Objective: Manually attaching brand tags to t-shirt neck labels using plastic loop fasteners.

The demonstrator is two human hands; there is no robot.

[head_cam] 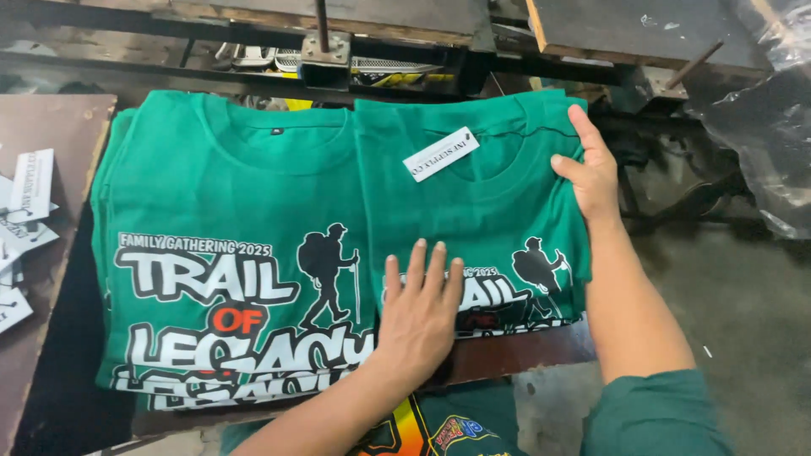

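Observation:
Two piles of green printed T-shirts lie side by side on a work board. The left pile (228, 219) shows a white, orange and black print with a hiker figure. On the right lies a folded green T-shirt (473, 203) with a white paper tag (440, 154) resting near its collar. My left hand (420, 308) presses flat, fingers spread, on the lower left part of the folded shirt. My right hand (588, 165) rests on the shirt's upper right edge, fingers on the fabric.
Several white paper tags (25, 211) lie on a brown board at the left. A metal frame with a vertical rod (323, 42) runs along the back. Crumpled clear plastic (769, 127) sits at the right above a concrete floor (743, 295).

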